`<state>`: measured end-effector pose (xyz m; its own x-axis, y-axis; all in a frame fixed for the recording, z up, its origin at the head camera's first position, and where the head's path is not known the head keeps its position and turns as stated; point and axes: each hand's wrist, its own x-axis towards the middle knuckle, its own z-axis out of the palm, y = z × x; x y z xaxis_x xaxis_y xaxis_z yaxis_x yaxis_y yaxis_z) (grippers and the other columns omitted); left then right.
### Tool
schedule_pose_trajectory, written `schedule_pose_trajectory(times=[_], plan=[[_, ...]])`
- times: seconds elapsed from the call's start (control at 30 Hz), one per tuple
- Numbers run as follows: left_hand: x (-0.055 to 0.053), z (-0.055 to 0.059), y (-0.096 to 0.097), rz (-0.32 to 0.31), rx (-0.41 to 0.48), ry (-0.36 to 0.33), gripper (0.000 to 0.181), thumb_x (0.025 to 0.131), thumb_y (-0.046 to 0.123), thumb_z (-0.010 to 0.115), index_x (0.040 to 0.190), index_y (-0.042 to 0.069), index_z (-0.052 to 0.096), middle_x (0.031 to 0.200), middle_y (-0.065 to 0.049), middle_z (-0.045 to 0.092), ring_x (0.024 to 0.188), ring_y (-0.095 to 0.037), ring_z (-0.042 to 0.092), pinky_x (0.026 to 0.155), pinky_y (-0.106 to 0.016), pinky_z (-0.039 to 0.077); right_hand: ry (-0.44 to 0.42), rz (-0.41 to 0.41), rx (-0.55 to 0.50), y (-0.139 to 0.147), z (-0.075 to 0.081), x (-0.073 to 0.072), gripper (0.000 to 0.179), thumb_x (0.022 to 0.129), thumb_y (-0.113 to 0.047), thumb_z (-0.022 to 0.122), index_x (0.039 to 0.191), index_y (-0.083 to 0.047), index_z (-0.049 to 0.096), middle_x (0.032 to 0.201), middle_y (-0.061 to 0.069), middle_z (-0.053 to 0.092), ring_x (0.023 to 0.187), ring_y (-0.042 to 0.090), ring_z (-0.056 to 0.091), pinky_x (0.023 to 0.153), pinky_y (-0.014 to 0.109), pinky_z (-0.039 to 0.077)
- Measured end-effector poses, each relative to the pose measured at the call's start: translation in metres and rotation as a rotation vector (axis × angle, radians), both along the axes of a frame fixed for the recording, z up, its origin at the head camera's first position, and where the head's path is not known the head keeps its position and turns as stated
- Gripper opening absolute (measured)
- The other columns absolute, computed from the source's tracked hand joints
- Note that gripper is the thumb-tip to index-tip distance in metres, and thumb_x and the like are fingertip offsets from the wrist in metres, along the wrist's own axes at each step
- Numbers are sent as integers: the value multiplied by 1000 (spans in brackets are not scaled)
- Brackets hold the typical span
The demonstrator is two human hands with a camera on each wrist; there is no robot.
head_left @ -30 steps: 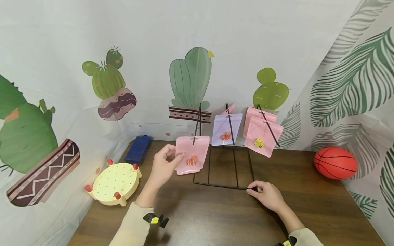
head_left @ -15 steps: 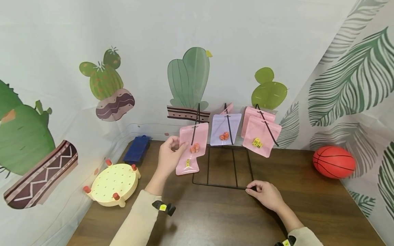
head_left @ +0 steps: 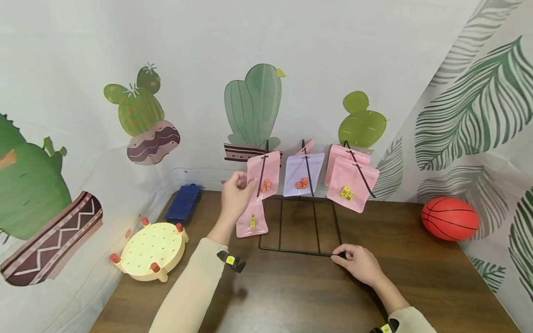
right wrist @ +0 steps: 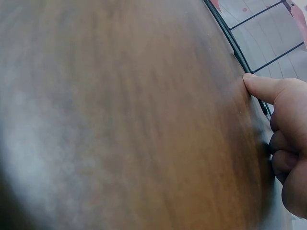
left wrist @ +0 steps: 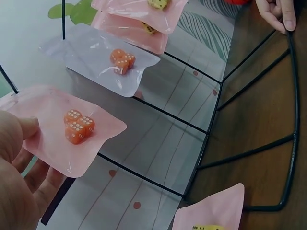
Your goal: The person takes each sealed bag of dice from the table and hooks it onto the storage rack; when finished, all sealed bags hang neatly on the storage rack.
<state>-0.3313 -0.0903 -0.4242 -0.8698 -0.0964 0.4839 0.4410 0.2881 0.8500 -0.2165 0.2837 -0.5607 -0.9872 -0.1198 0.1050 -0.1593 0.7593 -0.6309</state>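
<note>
My left hand (head_left: 238,196) pinches the left edge of a pink pouch (head_left: 270,169) with orange dice inside. The pouch hangs at the left hook of a black wire rack (head_left: 289,251), the hook's rod passing over its front. Below it a second pink pouch (head_left: 258,229) with yellow dice stands at the rack's front left. A lilac pouch (head_left: 297,166) with orange dice hangs on the middle hook, a pink piece behind it. Two pink pouches hang on the right hook, the front pouch (head_left: 358,180) holding yellow dice. My right hand (head_left: 361,264) grips the rack's front right corner.
On the brown table (head_left: 291,296), a round cream pegboard with red-tipped legs (head_left: 154,249) lies at the left. Behind it is a blue plastic item (head_left: 183,202). A red basketball-patterned ball (head_left: 449,218) sits at the right, near the patterned wall cloth.
My left hand has moved up and away with the orange-dice pouch, sliding it further back along the left hook. The lower yellow-dice pouch has come into view. My right hand stays at the rack's corner.
</note>
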Motion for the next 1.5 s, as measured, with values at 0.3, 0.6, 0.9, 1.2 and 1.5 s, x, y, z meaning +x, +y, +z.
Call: schedule_pose_trajectory(times=[0.3, 0.6, 0.9, 1.2, 1.5], plan=[[-17, 6, 5, 33, 14, -34, 17, 96, 19, 77, 101, 7, 66, 88, -9, 76, 74, -18, 62, 64, -29, 47, -13, 11, -13, 0, 0, 0, 12, 89, -43, 81, 93, -34, 76, 58, -12, 31, 52, 4, 24, 51, 25, 20], [-30, 15, 8, 55, -30, -29, 19, 95, 16, 77, 103, 3, 66, 94, -13, 77, 81, -26, 70, 68, -30, 50, -9, 4, -10, -1, 1, 1, 11, 89, -42, 82, 93, -33, 76, 58, -12, 31, 52, 4, 24, 50, 25, 20], [-34, -5, -5, 84, -73, -111, 21, 96, 21, 77, 107, 5, 69, 103, -14, 76, 94, -31, 71, 89, -45, 52, 0, 4, -8, -1, 0, 0, 12, 89, -42, 82, 93, -33, 75, 58, -12, 31, 52, 4, 24, 50, 25, 20], [-28, -38, -23, 150, -170, -212, 24, 96, 29, 77, 107, 9, 70, 106, -10, 77, 97, -29, 71, 93, -48, 48, -4, 0, -15, 0, 0, 1, 13, 89, -43, 82, 93, -33, 76, 57, -12, 31, 51, 5, 23, 50, 25, 20], [-16, -70, -33, 211, -413, -336, 38, 94, 35, 76, 116, 5, 66, 109, -15, 73, 103, -35, 68, 95, -55, 44, -9, 0, -18, -1, 1, 1, 13, 89, -43, 81, 93, -33, 75, 57, -12, 30, 51, 5, 23, 50, 25, 20]])
